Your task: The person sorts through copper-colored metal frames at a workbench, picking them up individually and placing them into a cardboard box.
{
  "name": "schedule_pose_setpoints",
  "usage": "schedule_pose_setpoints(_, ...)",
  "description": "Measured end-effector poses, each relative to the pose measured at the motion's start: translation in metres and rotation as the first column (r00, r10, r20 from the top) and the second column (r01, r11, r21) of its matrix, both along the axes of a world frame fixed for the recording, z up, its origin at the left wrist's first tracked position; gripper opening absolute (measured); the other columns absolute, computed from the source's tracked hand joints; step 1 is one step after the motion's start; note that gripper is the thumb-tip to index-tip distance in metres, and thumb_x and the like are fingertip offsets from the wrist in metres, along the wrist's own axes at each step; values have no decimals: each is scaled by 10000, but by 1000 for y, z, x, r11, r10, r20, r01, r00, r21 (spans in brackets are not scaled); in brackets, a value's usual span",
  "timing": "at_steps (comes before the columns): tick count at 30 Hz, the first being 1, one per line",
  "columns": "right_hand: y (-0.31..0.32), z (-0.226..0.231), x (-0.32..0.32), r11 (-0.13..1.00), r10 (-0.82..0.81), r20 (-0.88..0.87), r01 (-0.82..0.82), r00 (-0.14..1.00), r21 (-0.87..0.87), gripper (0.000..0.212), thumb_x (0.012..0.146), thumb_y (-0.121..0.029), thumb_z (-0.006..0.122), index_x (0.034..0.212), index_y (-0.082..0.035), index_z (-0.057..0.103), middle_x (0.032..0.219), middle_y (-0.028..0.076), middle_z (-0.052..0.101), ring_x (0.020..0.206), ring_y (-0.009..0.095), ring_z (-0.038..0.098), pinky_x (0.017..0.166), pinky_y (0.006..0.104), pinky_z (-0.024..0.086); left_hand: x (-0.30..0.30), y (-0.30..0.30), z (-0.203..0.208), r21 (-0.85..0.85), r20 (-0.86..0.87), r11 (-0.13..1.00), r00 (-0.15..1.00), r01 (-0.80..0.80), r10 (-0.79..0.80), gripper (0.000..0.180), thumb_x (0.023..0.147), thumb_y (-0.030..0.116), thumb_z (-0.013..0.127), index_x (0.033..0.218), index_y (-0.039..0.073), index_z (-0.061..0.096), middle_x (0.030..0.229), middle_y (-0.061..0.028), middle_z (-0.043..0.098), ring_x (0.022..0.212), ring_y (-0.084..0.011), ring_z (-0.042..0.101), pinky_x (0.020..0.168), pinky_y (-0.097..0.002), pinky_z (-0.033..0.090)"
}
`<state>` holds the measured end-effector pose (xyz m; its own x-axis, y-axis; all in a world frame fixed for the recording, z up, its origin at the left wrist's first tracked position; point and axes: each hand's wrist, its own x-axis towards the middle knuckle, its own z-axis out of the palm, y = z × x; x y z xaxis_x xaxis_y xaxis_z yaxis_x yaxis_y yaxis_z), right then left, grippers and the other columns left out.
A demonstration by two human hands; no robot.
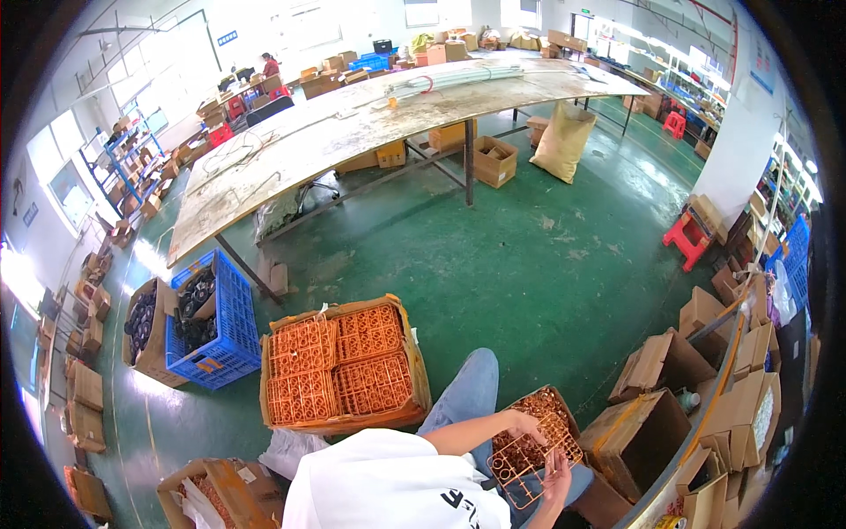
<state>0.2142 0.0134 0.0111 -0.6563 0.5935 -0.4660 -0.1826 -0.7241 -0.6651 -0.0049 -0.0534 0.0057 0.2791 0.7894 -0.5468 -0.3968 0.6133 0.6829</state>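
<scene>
An orange-copper moulded plastic frame (520, 465), a lattice of thin runners with small rings and parts on it, is tilted over my lap. My right hand (556, 477) grips its right side, with the fingers closed around the edge. At its upper edge is my left hand (527, 427), fingers bent down onto the runners; the fingertips are partly hidden. Just beyond the frame stands a cardboard box (571, 413) filled with loose copper-coloured pieces. To the left, a large open carton (414, 388) holds stacks of similar orange frames.
A blue plastic crate (231, 357) with black parts stands at left. A long worktable (352, 132) crosses ahead, with a sack (564, 141) by it. Empty cartons (639, 441) crowd my right. A red stool (686, 240) stands by the pillar. Far off, a person (270, 66) sits.
</scene>
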Motion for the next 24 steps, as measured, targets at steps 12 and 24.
schedule_pose_setpoints(12, 4, 8, -1, 998, -68, 153, 69, 986, -6, 329, 912, -204, 407, 1146, 21, 457, 1156, 112, 523, 1091, 198, 493, 881, 284, 427, 16, 1, 25, 65, -98, 971, 967, -230, 235, 202, 667, 189, 736, 797, 82, 623, 696, 0, 563, 634, -105, 498, 462, -258, 391)
schedule_pose_setpoints(24, 3, -7, 0, 1000, -11, 70, 12, 997, -14, 378, 920, -226, 394, 1188, 39, 420, 1223, 121, 472, 1129, 205, 464, 863, 266, 427, 14, 7, 2, -4, -119, 977, 970, -213, 211, 167, 695, 68, 614, 862, 58, 601, 834, -40, 611, 736, -135, 556, 523, -282, 493)
